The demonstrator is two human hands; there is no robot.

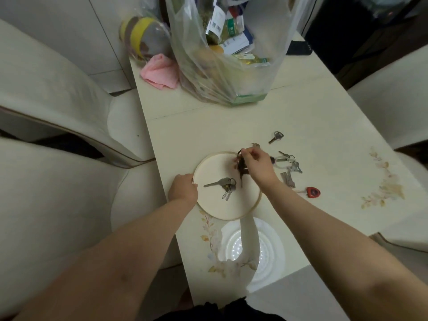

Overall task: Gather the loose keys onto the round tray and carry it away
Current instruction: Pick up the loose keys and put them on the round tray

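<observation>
— What's the setting?
— A cream table with pale chairs on both sides; a big plastic bag and a pink cloth sit at the far end.

— And the tray?
— The round tray lies near the front edge. The left hand grips its left rim. A bunch of keys already lies on it.

— The right hand?
— The right hand is pinched shut on a dark key bunch, dangling over the tray's right side.

— Anything left on the table?
— A small key, a ringed bunch and a red-headed key, all right of the tray.
</observation>
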